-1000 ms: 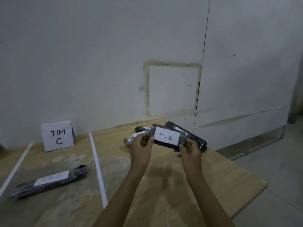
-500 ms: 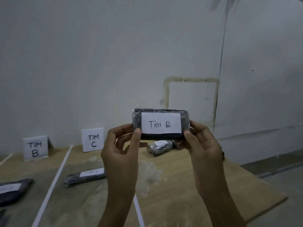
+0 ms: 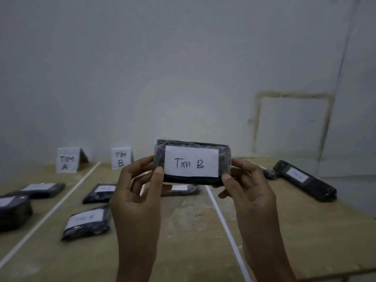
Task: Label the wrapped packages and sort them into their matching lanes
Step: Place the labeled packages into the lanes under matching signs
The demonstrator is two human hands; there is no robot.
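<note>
Left hand [image 3: 138,200] and right hand [image 3: 246,196] pinch the ends of the held package [image 3: 193,180], raised above the desk [image 3: 183,247]. Black glossy wrap; white label [image 3: 191,164] reads "Tim B". Beyond: TIM B sign [image 3: 121,158] lane holds two labelled packages [image 3: 86,221]; TIM A sign [image 3: 67,160] lane holds two more packages [image 3: 40,189].

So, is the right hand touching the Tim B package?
Touching. Head view shows the right hand pinching the package's right end, thumb on its front.
</note>
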